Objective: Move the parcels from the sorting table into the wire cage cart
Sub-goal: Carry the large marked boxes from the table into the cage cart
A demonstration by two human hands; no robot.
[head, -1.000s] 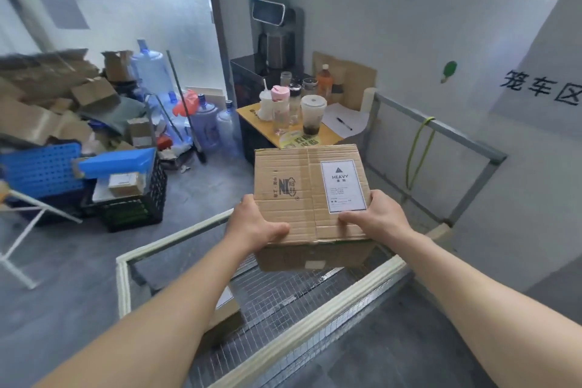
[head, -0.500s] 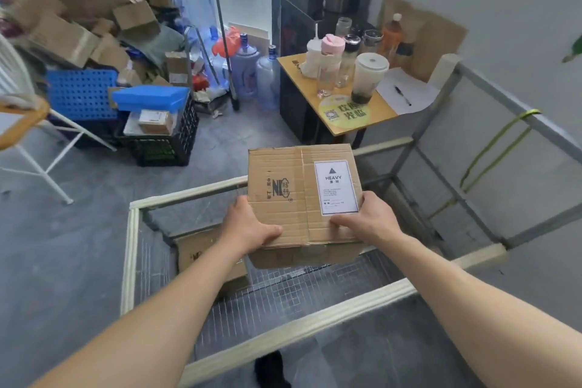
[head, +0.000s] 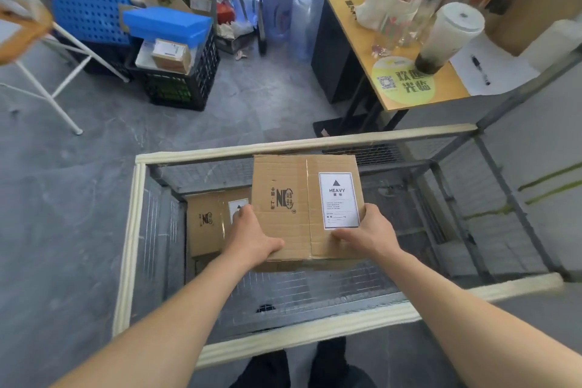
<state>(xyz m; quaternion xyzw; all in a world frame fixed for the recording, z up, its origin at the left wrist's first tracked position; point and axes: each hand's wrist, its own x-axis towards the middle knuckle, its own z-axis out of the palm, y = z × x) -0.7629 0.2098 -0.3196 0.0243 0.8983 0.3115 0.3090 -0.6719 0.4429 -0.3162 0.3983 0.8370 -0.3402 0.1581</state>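
I hold a brown cardboard parcel (head: 289, 195) with a white "HEAVY" label over the open top of the wire cage cart (head: 132, 230). My left hand (head: 252, 239) grips its near left corner, thumb on top. My right hand (head: 368, 233) grips its near right corner just below the label. A second parcel (head: 206, 224) of the same kind lies on the mesh floor inside the cart at the left, partly hidden by my left hand and the held parcel.
A small yellow table (head: 406, 85) with cups and bottles stands beyond the cart's far rail. A black crate (head: 179, 85) with boxes, blue plastic panels, water jugs (head: 280, 6) and piled cardboard fill the far left. A white frame leg (head: 63, 104) stands at left.
My view has tilted down and closed in on the cart. The parcel, held the same way in both hands, has gone down over the cart's opening, and the second parcel inside shows more fully.
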